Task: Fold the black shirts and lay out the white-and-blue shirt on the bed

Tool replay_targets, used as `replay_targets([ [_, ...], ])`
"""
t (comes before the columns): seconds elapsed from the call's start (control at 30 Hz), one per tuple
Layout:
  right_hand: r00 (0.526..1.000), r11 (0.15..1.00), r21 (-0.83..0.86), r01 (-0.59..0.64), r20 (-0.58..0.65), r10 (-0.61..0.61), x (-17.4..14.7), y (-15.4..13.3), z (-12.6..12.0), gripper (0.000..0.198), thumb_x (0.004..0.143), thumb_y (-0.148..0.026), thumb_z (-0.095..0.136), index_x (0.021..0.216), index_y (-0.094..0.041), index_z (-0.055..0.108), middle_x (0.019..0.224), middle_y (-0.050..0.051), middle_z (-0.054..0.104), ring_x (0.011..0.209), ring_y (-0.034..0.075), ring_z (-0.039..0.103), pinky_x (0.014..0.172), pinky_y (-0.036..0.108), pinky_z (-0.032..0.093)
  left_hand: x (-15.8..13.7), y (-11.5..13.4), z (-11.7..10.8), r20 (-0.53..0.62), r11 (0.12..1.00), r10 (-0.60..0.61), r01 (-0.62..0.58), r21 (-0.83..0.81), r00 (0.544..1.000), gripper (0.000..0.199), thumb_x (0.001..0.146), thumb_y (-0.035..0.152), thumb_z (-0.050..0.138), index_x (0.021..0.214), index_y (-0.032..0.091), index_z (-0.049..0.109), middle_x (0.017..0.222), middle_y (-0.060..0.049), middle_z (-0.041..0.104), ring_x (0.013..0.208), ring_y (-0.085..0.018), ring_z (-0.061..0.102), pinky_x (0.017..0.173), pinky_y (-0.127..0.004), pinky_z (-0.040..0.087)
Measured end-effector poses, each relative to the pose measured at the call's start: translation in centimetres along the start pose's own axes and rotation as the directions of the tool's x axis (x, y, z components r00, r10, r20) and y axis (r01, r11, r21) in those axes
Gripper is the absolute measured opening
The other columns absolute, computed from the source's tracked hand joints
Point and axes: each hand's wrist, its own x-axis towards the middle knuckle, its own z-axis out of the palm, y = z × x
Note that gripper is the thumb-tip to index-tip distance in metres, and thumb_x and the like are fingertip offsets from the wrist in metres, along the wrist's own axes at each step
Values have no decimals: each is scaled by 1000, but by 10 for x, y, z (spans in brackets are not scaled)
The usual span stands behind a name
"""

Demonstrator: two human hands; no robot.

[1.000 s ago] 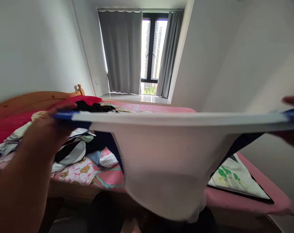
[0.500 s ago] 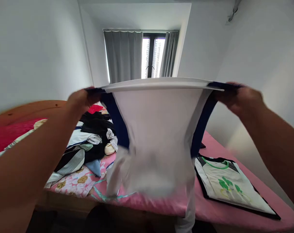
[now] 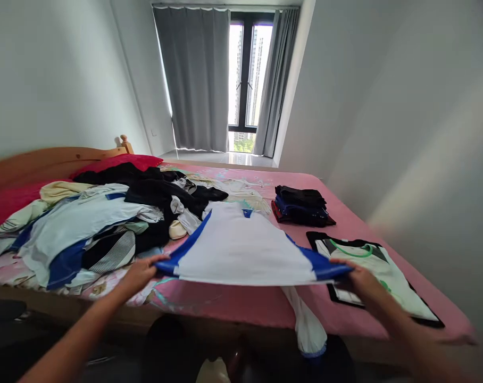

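A white shirt point(image 3: 245, 244) with blue side panels stretches between my two hands, its hem edge toward me. My left hand point(image 3: 143, 274) is closed on the blue corner at the left. On the other side, my right hand point(image 3: 357, 276) grips the right blue corner. The far part of the shirt reaches over the pink bed, its neck end pointing away from me. One long white sleeve with a blue cuff point(image 3: 313, 351) hangs down over the bed's front edge.
A heap of loose clothes point(image 3: 93, 218) covers the left of the bed. A stack of folded dark clothes point(image 3: 301, 205) sits at the back right. Nearer lies a folded white shirt with green trim point(image 3: 357, 255) on black cloth. A wooden headboard point(image 3: 58, 157) stands at left.
Both hands have come down from eye level with the shirt. The shirt, which hung upright and blurred, now spreads nearly flat over the bed. The view has tilted downward.
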Motion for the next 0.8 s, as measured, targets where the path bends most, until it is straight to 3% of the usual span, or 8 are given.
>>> replay_targets([
  [0.1,980,980,4,-197,38,197,-12,84,9,54,61,-32,58,112,-18,54,79,4,67,67,19,64,60,30,52,-6,-67,30,166,991,-12,-10,133,986,46,59,22,45,97,16,71,91,-1,73,93,-26,65,90,-37,48],
  [0.2,987,985,-106,-138,70,145,-25,138,18,65,58,-37,62,118,-18,47,101,9,67,88,24,66,68,33,53,-9,-88,44,197,947,-32,-33,319,980,46,59,21,47,98,16,71,103,-5,71,104,-28,61,97,-39,44],
  [0.3,998,952,-305,31,67,-11,-31,165,22,68,53,-30,64,117,-17,45,116,12,63,104,26,61,86,34,49,-21,-67,65,120,846,150,-191,498,981,51,62,19,53,111,18,66,117,-8,64,113,-29,55,102,-42,39],
  [0.37,997,888,-453,76,41,-64,-31,170,24,61,56,-26,61,115,-19,46,114,10,64,104,24,62,88,32,47,-37,-40,93,167,805,337,-376,458,926,50,69,17,53,118,22,62,126,-7,57,118,-26,51,105,-40,37],
  [0.5,994,729,-684,-7,76,82,-30,159,31,28,71,-30,51,97,-19,53,84,5,69,70,20,67,58,27,48,-67,15,172,350,750,525,-616,241,776,42,77,15,52,117,28,60,129,-5,55,120,-21,50,103,-38,40],
  [0.63,966,688,-718,-106,89,242,-27,145,33,29,74,-39,51,94,-18,55,60,1,62,44,17,59,36,22,36,-73,45,242,457,654,627,-745,132,631,51,71,15,62,121,27,56,136,-7,49,125,-25,45,104,-43,38],
  [0.7,953,687,-713,-140,92,290,-29,145,33,28,74,-40,51,92,-19,56,60,1,62,44,16,59,34,21,35,-69,48,264,471,624,643,-770,136,604,55,67,14,64,121,26,56,136,-8,49,125,-28,44,104,-46,36],
  [0.8,926,689,-704,-171,123,356,-40,149,35,22,76,-35,46,86,-18,55,61,2,62,45,14,59,35,19,36,-63,43,283,425,642,640,-750,162,640,48,67,9,60,112,26,60,129,-6,56,121,-27,48,103,-47,34],
])
